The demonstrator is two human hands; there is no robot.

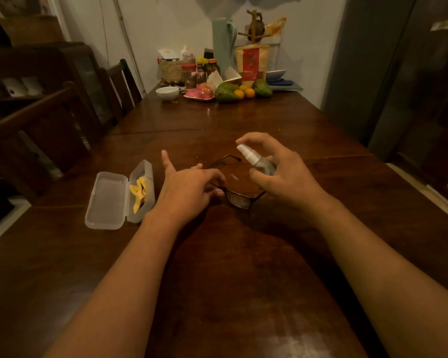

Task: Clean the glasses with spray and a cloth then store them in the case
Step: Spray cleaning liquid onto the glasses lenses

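Dark-framed glasses (pixel 239 198) lie on the wooden table (pixel 217 267) with their temples unfolded and pointing away from me. My left hand (pixel 189 187) pinches the left end of the frame, its thumb sticking out. My right hand (pixel 279 169) holds a small clear spray bottle (pixel 256 161) with a white nozzle just above the glasses, the forefinger curved over the nozzle top. An open translucent glasses case (pixel 109 200) sits to the left of my left hand. A crumpled yellow cloth (pixel 139 193) lies inside its right half.
At the far end of the table stand a white bowl (pixel 167 93), a plate of fruit (pixel 225 93), jars, a woven basket (pixel 172 71) and a pale green jug (pixel 223 45). Wooden chairs (pixel 62 125) line the left side. A dark cabinet (pixel 398 73) stands at the right.
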